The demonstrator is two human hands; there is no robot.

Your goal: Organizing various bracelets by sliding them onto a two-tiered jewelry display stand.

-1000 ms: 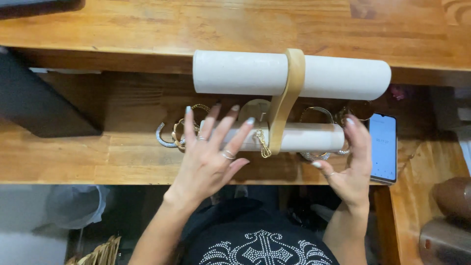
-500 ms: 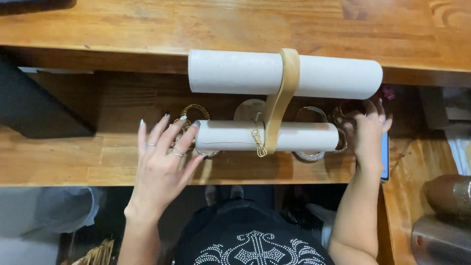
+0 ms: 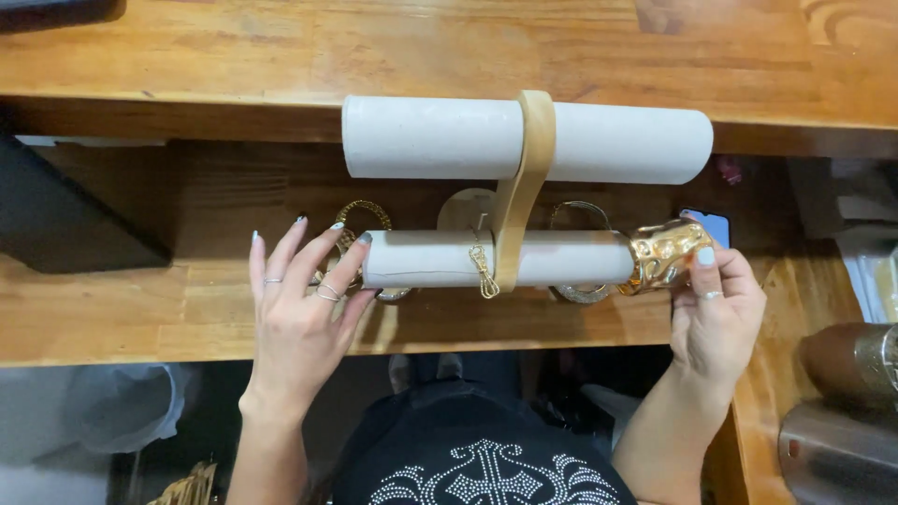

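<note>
Single head view, close, looking straight down on wooden counter (image 3: 140,309).

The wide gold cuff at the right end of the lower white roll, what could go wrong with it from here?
1. The wide hammered gold cuff sits at the very end of the lower white padded roll, held by the right hand; it could slip off.
2. The left hand only rests fingertips at the other end, so the wooden two-bar stand might tip or twist.
</note>
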